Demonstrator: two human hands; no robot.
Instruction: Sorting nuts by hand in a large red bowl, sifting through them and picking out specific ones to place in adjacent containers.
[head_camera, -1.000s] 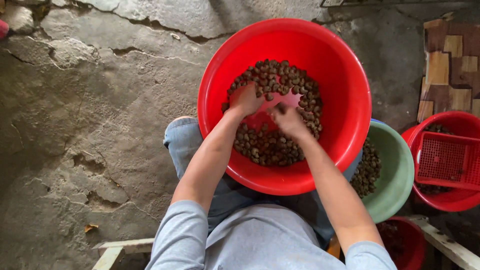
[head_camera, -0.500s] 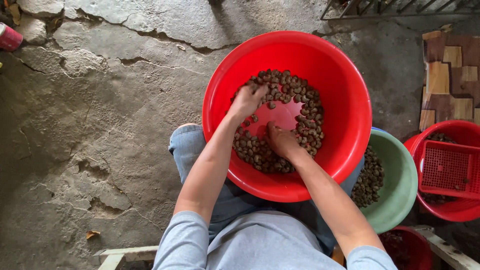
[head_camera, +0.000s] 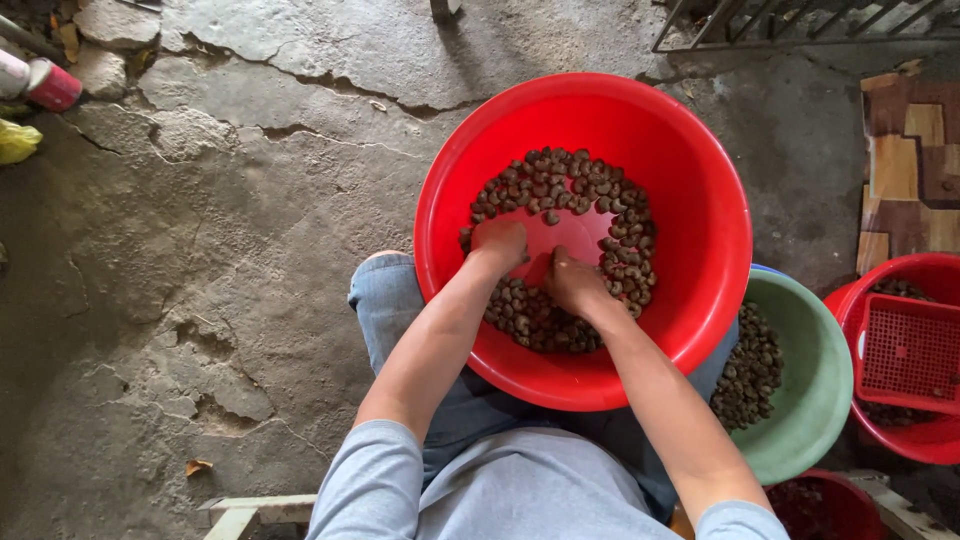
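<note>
A large red basin (head_camera: 700, 150) rests on my lap, with small brown nuts (head_camera: 560, 185) lying in a ring around its bare middle. My left hand (head_camera: 497, 243) sits on the left side of the ring, its fingers curled under like a fist over nuts. Just to its right, my right hand (head_camera: 573, 280) presses fingers-down into the near pile of nuts. The two hands are close together, and their fingertips are hidden.
A green bowl (head_camera: 815, 390) of the same nuts stands at my right knee. Beyond it, a red basin holds a red mesh basket (head_camera: 910, 350). Another red bowl (head_camera: 820, 505) is at bottom right. Cracked concrete floor (head_camera: 200, 250) lies to the left, and a red can (head_camera: 50, 85) at top left.
My left hand has drawn back from the far nuts toward me on the left side of the ring. My right hand has stayed on the near pile. The view has shifted slightly.
</note>
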